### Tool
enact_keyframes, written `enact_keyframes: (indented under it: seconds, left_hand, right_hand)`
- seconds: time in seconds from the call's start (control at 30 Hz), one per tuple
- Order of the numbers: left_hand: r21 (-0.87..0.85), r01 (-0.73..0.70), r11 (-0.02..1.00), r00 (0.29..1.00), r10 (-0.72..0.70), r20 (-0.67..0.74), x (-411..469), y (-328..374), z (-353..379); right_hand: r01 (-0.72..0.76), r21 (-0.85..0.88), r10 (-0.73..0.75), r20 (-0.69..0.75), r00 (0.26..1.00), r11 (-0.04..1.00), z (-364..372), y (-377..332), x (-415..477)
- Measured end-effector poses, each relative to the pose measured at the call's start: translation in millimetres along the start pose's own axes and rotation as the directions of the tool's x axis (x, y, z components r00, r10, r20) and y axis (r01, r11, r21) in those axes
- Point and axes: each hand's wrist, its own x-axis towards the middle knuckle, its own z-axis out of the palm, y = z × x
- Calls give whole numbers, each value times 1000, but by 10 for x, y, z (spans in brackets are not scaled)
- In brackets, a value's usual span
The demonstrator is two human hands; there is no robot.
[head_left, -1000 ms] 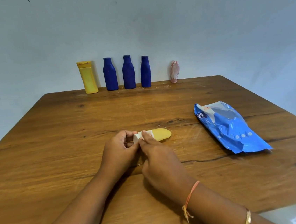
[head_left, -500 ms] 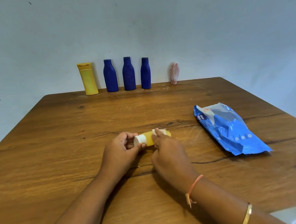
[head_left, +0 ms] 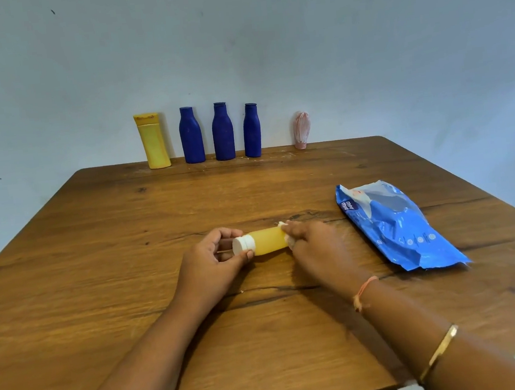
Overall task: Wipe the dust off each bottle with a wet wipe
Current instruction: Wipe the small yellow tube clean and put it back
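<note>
- State: the small yellow bottle [head_left: 269, 241] lies on its side at the near middle of the bench [head_left: 99, 275], cap to the left. I cannot tell whether it rests on the wood or sits just above it.
- Your left hand [head_left: 211, 263] has its fingers clamped on the white cap [head_left: 243, 245], thumb below and fingers above.
- Your right hand [head_left: 315, 246] has its fingers curled round the wet wipe [head_left: 290, 243] at the bottle's right end. Only scraps of white show.
- Risk: the bottle is anchored by the cap alone. A twisting wipe stroke could loosen the cap or let the wet body spin out of your pinch.
- Risk: the cap and the neck sit under your fingers, so dust there probably goes unwiped unless you regrip.
- Risk: the wipe is bunched small. A balled wipe likely smears dust along the bottle instead of lifting it.
- Risk: the underside facing the bench is hidden and easy to miss. Roll the bottle.
- Risk: the tall yellow bottle [head_left: 152, 140] and three blue bottles [head_left: 223, 131] stand close together at the far edge, a pink item [head_left: 301, 129] to their right. A hurried reach could topple a neighbour.
- Risk: the wipes pack [head_left: 393, 228] lies to the right. I cannot tell whether it is sealed; left open, the wipes dry out.
</note>
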Motion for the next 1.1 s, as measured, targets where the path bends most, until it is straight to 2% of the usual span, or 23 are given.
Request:
enact_keyframes:
  seconds: [0.03, 0.07, 0.1, 0.17, 0.2, 0.23, 0.3, 0.47, 0.6, 0.7, 0.8, 0.87, 1.0, 1.1]
  left_hand:
    - [-45, 6, 999, 1000, -5, 16, -4, 0, -12]
    - [-99, 15, 995, 1000, -13, 26, -2, -2, -21]
    - [-143, 22, 989, 1000, -19, 24, 7, -8, -26]
    - [-195, 39, 980, 999, -39, 4, 16, -11, -23]
    - [-215, 53, 975, 998, -56, -4, 16, -8, -18]
    - [-239, 70, 969, 997, -75, -10, 20, -3, -7]
    - [-293, 96, 951, 994, -105, -17, 23, 14, 9]
    - [-337, 100, 936, 993, -113, -21, 21, 49, 19]
    - [-270, 134, 953, 989, -144, -18, 25, 26, 14]
    - [-253, 132, 958, 990, -138, -8, 32, 25, 16]
    - [-280, 116, 953, 993, -116, 17, 27, 27, 12]
    - [-290, 118, 950, 993, -116, 26, 25, 23, 12]
    - [-297, 144, 944, 989, -125, 82, 10, 31, 14]
    - [-263, 138, 955, 986, -106, 131, -10, 41, 15]
  right_hand:
    - [-89, 167, 90, 3, 996, 982, -50, -11, 25]
    - [-181, 373, 182, 33, 983, 910, -114, -41, 39]
    - [-265, 577, 263, 90, 961, 772, -183, -73, 46]
    - [-349, 857, 315, 236, 919, 379, -308, -119, 30]
    - [-359, 909, 314, 284, 906, 211, -355, -126, 23]
    - [-359, 928, 312, 313, 897, 99, -388, -127, 12]
    - [-362, 932, 316, 337, 887, 24, -396, -120, -2]
    - [-396, 917, 296, 363, 883, 55, -333, -159, -38]
    - [-397, 911, 281, 355, 892, 110, -257, -228, -28]
    - [-398, 883, 264, 333, 905, 251, -185, -295, -9]
    - [-334, 851, 253, 247, 936, 405, -169, -377, 40]
    - [-275, 786, 246, 161, 956, 554, -172, -420, 79]
    - [-143, 519, 170, -3, 985, 843, -89, -480, 110]
    - [29, 276, -6, -82, 997, 961, 34, -471, 126]
